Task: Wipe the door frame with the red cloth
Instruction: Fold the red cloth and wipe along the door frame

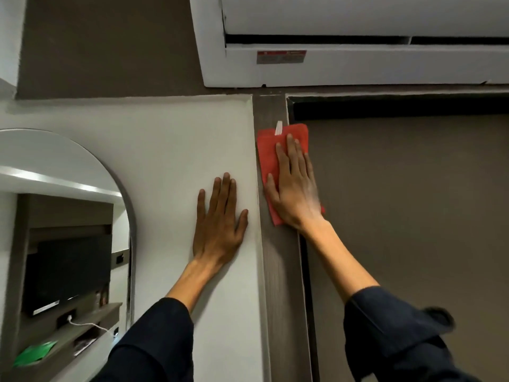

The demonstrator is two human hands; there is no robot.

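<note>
Red cloth: folded flat, pressed against the upper part of the door frame, a dark wood-grain strip running up between the white wall and the door. The cloth's right edge laps over onto the door. A small white tag sticks out of its top edge. Its top sits a little below the frame's upper corner.

Right hand: palm flat on the cloth, fingers straight, close together and pointing up, thumb out to the left. No pinch; the cloth is held by pressure against the surface only. The wrist area looks slightly smeared, so the hand is probably in motion.

Left hand: flat on the white wall just beside the frame, fingers slightly spread, holding nothing. Reads as a brace.

Progress (judgement): wiping is under way near the top of the upright. No visible difference between wiped and unwiped wood, so I cannot tell how much is done. Left, at the least: the short stretch above the cloth to the corner, the top rail running right under the air conditioner, and possibly the long run of upright below the hand, down past the sleeves.

Periphery: arched mirror at left.
</note>
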